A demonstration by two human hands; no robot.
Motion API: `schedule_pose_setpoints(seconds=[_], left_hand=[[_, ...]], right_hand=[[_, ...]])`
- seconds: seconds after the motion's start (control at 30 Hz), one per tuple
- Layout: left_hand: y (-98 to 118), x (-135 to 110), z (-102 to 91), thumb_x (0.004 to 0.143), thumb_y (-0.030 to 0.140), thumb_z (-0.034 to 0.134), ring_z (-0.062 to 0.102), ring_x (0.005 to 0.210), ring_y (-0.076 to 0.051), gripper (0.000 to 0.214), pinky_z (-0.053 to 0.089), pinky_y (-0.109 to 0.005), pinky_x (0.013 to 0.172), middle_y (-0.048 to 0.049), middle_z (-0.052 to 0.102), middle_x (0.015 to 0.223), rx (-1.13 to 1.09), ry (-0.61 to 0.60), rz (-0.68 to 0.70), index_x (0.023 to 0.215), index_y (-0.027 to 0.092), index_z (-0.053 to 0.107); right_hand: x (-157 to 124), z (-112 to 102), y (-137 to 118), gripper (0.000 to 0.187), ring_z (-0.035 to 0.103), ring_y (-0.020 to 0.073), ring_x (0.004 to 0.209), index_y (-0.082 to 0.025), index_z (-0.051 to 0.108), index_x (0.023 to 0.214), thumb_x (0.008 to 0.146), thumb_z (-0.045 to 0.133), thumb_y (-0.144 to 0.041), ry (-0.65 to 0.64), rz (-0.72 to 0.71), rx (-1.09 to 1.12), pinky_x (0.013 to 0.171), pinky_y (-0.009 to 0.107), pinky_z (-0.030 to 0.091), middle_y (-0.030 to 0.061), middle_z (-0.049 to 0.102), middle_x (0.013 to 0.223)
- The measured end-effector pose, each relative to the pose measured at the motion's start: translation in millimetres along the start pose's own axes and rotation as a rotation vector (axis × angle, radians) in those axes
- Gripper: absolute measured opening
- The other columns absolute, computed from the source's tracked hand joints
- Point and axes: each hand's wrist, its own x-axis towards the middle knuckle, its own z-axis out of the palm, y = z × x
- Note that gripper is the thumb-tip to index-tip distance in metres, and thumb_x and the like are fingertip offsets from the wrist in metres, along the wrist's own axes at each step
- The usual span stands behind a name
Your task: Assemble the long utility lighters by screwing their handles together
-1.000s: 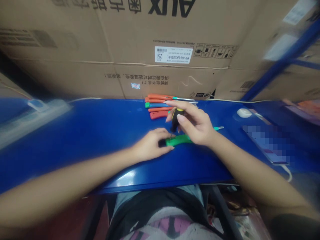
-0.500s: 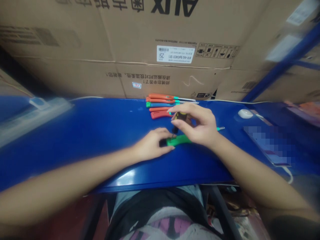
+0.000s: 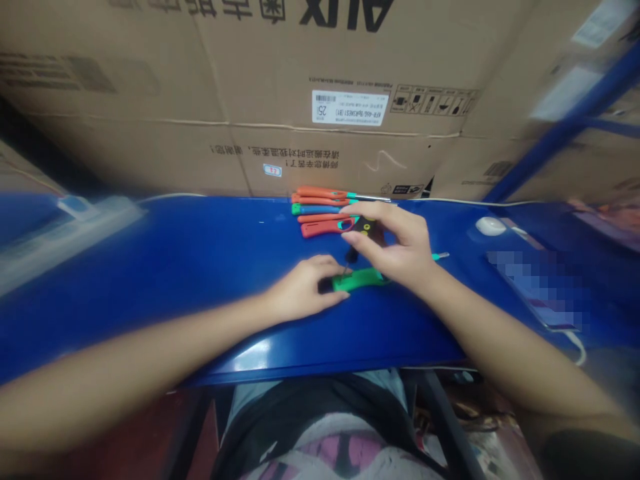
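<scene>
A green-handled tool (image 3: 356,279) lies on the blue table (image 3: 200,267). My left hand (image 3: 303,291) rests on the table with its fingers curled around the handle's left, black end. My right hand (image 3: 397,247) hovers just above the handle, fingers pinched on a small black and yellow screwdriver (image 3: 361,232) that stands nearly upright, its tip down at the green handle. The green tool's thin shaft tip (image 3: 440,256) shows to the right of my right hand.
Several orange and blue-handled screwdrivers (image 3: 320,208) lie in a row behind my hands. Large cardboard boxes (image 3: 300,100) wall the far table edge. A white mouse (image 3: 489,226) and a phone on a cable (image 3: 537,287) lie at the right. A pale tray (image 3: 75,227) sits at the left.
My right hand has turned over the black and yellow screwdriver, its fingers shifting round the top. My left hand and the green handle have stayed put.
</scene>
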Motion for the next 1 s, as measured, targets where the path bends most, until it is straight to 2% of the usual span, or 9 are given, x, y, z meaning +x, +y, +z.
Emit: schedule_pose_setpoints(seconds=[0.13,0.2,0.33,0.43,0.53,0.6,0.73,0.9,1.0], left_hand=[[1,0,-1.0,0.087,0.029,0.076,0.069,0.102,-0.022,0.038,0.054,-0.035,0.098,-0.0073,0.071,0.105,0.004,-0.007,-0.007,0.122,0.016,0.073],[2,0,-1.2,0.087,0.028,0.076,0.068,0.103,-0.022,0.037,0.054,-0.036,0.099,-0.0072,0.071,0.106,0.012,-0.013,-0.01,0.122,0.016,0.073],[1,0,-0.4,0.087,0.028,0.076,0.068,0.107,-0.023,0.035,0.053,-0.038,0.101,-0.0071,0.072,0.109,0.015,-0.022,-0.008,0.121,0.019,0.074],[1,0,-0.5,0.087,0.028,0.076,0.068,0.105,-0.023,0.032,0.054,-0.038,0.1,-0.0069,0.072,0.108,0.008,-0.018,-0.015,0.118,0.019,0.075],[1,1,-1.0,0.087,0.028,0.076,0.068,0.099,-0.022,0.027,0.055,-0.036,0.095,-0.0058,0.071,0.103,0.003,-0.012,-0.026,0.112,0.019,0.076],[2,0,-0.9,0.086,0.027,0.076,0.068,0.098,-0.021,0.024,0.055,-0.035,0.094,-0.0051,0.071,0.1,0.003,-0.007,-0.019,0.108,0.018,0.076],[1,0,0.4,0.087,0.027,0.076,0.067,0.1,-0.022,0.02,0.054,-0.037,0.096,-0.006,0.071,0.102,0.025,-0.02,-0.008,0.105,0.018,0.076],[0,0,1.6,0.088,0.028,0.076,0.067,0.1,-0.022,0.027,0.055,-0.035,0.095,-0.0058,0.07,0.102,0.035,-0.005,-0.001,0.113,0.018,0.075],[0,-1,2.0,0.088,0.029,0.075,0.067,0.102,-0.023,0.021,0.055,-0.035,0.094,-0.0065,0.069,0.104,0.034,0.002,0.008,0.107,0.018,0.076]], right_hand=[[3,-3,-4,0.034,0.072,0.015,0.081,-0.022,0.066,0.129,0.106,0.043,-0.032,-0.167,0.119,0.242,0.071,0.029,0.06,0.0069,0.075,0.112],[5,-5,-6,0.029,0.072,0.0151,0.081,-0.021,0.069,0.121,0.104,0.051,-0.035,-0.188,0.112,0.269,0.067,0.027,0.059,0.0058,0.076,0.105],[7,-5,-8,0.013,0.071,0.0153,0.078,-0.022,0.073,0.099,0.091,0.074,-0.032,-0.08,-0.038,0.088,0.067,0.027,0.056,0.0024,0.077,0.09],[6,-5,-10,0.015,0.072,0.0169,0.09,-0.022,0.071,0.109,0.095,0.067,-0.027,-0.105,-0.105,0.069,0.073,0.028,0.057,0.0042,0.077,0.099],[3,-6,-13,0.029,0.072,0.0169,0.098,-0.02,0.063,0.127,0.101,0.052,-0.021,-0.201,-0.045,0.167,0.075,0.028,0.058,0.0078,0.074,0.114],[2,-5,-14,0.028,0.071,0.0147,0.086,-0.02,0.064,0.126,0.1,0.055,-0.023,-0.23,-0.009,0.179,0.068,0.026,0.057,0.0066,0.074,0.112],[2,-3,-10,0.018,0.07,0.0148,0.076,-0.022,0.07,0.104,0.09,0.075,-0.031,-0.111,-0.07,0.046,0.068,0.027,0.057,0.0032,0.076,0.098],[5,-8,-9,0.026,0.071,0.0214,0.109,-0.021,0.068,0.121,0.102,0.054,-0.032,-0.203,-0.125,0.074,0.089,0.036,0.059,0.0074,0.076,0.111],[6,-12,-13,0.029,0.072,0.0178,0.099,-0.02,0.065,0.127,0.101,0.053,-0.023,-0.275,-0.092,0.136,0.081,0.03,0.059,0.0076,0.076,0.113]])
